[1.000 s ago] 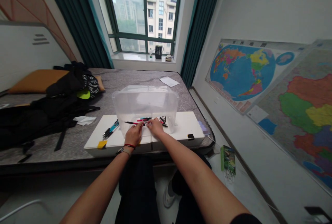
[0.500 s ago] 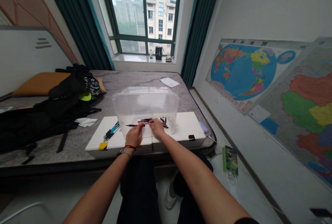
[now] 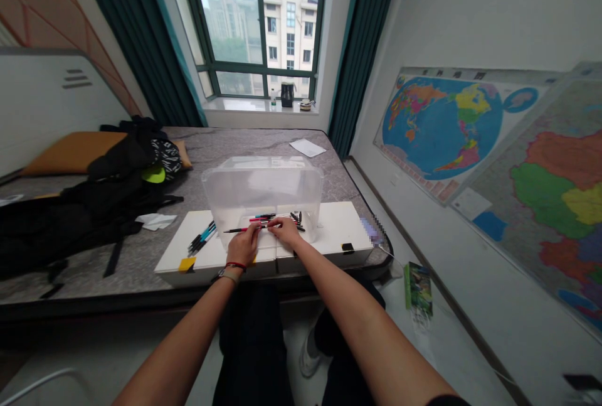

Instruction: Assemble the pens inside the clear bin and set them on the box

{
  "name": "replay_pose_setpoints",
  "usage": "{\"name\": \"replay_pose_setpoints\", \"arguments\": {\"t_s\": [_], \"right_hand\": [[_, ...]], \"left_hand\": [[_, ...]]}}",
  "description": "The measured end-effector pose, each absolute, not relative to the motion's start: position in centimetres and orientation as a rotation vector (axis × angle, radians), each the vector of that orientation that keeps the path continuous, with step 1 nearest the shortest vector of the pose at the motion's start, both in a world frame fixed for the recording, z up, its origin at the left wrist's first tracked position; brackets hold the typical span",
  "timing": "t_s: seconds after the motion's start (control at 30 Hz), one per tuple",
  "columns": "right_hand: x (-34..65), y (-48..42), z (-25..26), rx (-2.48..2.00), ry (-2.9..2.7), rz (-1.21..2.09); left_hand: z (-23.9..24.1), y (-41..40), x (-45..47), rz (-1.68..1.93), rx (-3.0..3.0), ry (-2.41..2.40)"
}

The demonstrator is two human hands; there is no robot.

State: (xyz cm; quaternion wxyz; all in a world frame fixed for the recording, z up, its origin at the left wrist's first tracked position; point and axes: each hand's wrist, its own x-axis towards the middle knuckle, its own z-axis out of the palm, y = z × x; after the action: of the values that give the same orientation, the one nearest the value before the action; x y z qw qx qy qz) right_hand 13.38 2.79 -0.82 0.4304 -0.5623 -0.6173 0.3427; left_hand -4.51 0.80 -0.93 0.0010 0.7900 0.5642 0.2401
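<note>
My left hand (image 3: 243, 245) and my right hand (image 3: 288, 231) meet at the front of a clear plastic box (image 3: 263, 189) that stands on a white board (image 3: 336, 230). Together they grip a red and black pen (image 3: 237, 229), whose tip sticks out to the left. Several more pens (image 3: 277, 219) lie just behind my fingers, inside the box. A bundle of blue and black pens (image 3: 202, 237) lies on the board to the left of the box.
The board rests on a grey mattress (image 3: 226, 149). Black bags and clothes (image 3: 89, 199) lie on the left, with a white tissue (image 3: 155, 221) beside them. A sheet of paper (image 3: 307, 147) lies at the far end. Maps (image 3: 442, 130) cover the right wall.
The red and black pen has shifted a little to the left. My right hand has edged slightly right. The view has hardly moved.
</note>
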Motion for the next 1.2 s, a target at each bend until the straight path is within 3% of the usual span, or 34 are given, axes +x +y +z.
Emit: {"name": "replay_pose_setpoints", "arguments": {"t_s": [1.2], "right_hand": [[13.9, 3.0, -0.8, -1.279, -1.450, 1.027]], "left_hand": [[-0.4, 0.6, -4.2, 0.688, 2.479, 1.804]]}}
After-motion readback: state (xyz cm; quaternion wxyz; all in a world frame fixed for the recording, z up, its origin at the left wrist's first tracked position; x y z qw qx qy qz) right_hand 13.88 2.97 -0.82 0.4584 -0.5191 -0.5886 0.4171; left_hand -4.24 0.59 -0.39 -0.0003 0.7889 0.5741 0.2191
